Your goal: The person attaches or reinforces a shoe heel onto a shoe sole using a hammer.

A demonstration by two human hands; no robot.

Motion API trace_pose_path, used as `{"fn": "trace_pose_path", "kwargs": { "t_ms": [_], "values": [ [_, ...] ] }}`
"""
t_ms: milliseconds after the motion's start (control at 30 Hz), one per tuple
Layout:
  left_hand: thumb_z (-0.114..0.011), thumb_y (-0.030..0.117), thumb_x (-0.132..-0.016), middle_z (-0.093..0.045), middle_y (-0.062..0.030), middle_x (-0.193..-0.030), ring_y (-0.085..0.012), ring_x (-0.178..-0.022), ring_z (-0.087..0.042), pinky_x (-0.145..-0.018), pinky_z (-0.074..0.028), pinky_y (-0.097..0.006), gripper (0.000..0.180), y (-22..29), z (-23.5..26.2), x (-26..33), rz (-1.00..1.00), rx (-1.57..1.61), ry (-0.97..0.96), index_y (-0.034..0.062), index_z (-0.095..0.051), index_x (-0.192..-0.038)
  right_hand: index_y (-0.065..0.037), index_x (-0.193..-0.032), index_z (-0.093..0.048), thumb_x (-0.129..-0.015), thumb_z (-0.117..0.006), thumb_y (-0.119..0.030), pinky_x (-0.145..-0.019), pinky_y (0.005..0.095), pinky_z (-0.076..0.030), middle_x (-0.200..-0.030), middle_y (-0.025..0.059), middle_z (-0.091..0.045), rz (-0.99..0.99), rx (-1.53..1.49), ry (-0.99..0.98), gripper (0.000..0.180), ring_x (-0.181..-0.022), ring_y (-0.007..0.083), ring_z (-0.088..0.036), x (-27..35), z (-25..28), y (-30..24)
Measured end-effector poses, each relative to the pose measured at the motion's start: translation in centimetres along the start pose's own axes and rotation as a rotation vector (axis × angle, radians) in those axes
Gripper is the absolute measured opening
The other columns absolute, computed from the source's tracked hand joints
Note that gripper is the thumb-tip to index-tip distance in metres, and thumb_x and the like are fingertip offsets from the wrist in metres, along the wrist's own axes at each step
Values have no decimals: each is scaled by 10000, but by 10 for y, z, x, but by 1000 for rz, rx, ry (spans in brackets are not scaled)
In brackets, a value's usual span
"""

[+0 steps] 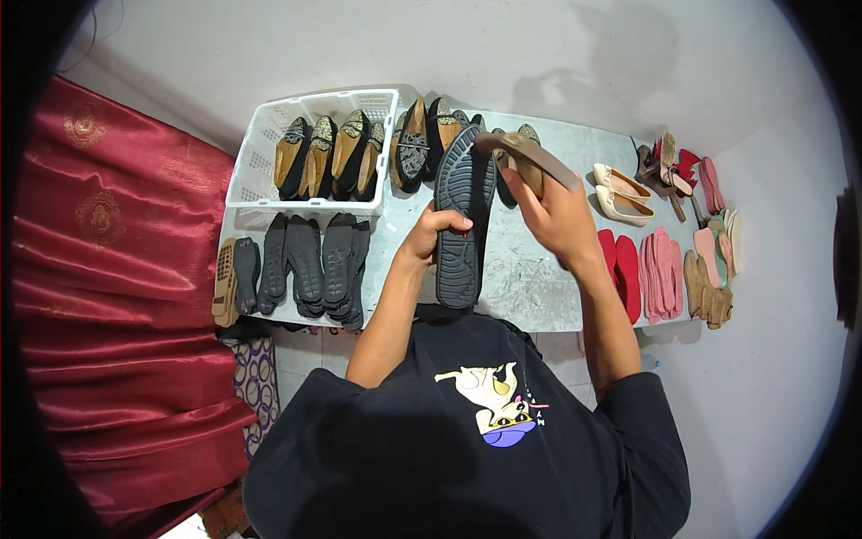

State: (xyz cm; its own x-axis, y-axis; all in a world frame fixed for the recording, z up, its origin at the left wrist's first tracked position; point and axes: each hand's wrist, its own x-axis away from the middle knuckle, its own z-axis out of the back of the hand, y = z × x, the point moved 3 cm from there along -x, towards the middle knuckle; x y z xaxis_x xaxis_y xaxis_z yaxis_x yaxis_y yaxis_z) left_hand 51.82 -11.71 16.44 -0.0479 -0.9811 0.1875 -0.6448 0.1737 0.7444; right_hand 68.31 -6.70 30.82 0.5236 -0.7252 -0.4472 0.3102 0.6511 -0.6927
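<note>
Over the grey metal table (539, 278), the person's left hand (433, 232) is wrapped around the edge of a black rubber shoe sole (461, 220), fingers curled over its rim so that the ridged tread faces up. The right hand (558, 214) is closed around the handle of a tan, flat-bladed tool (528, 154) held just above the sole's upper end. To the left, a white plastic basket (260, 153) holds black-and-gold embroidered slippers (328, 154), with more black soles (310, 265) lined up below it, and a pair of cream pumps (621, 193), red insoles (621, 269) and pink insoles (663, 274) lie to the right.
</note>
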Motion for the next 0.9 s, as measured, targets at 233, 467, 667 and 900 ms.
{"fn": "trace_pose_path", "kwargs": {
  "t_ms": [233, 467, 667, 900],
  "values": [
    [-616, 66, -666, -671, -70, -843, -152, -705, -641, -671, -544, -279, 412, 1, 10, -2, -7, -35, 47, -14, -640, -1070, -11, -943, -574, -871, -660, -94, -556, 442, -479, -709, 188, -646, -90, 0, -116, 139, -685, 410, -650, 27, -13, -10],
    [-601, 80, -689, -637, -45, -780, -135, -682, -609, -646, -503, -254, 308, -4, 15, -6, -71, -59, 102, -7, -647, -981, 16, -993, -601, -922, -639, -53, -521, 356, -437, -634, 141, -551, -77, -61, -72, 106, -534, 317, -577, 35, -23, -25],
    [-633, 87, -691, -615, -23, -764, -123, -657, -582, -621, -488, -258, 249, -5, 37, -13, -16, -5, 92, 23, -647, -932, 22, -933, -559, -922, -644, -64, -486, 350, -407, -618, 144, -529, -177, -18, -90, 122, -488, 285, -531, 52, -29, -25],
    [-661, 55, -686, -615, -26, -744, -134, -627, -585, -622, -508, -281, 182, 8, 56, -12, -44, -13, 145, 38, -648, -868, -16, -899, -526, -817, -683, -9, -531, 433, -482, -663, 184, -590, -120, 40, -214, 178, -619, 396, -638, 91, -44, -62]
  ]
}}
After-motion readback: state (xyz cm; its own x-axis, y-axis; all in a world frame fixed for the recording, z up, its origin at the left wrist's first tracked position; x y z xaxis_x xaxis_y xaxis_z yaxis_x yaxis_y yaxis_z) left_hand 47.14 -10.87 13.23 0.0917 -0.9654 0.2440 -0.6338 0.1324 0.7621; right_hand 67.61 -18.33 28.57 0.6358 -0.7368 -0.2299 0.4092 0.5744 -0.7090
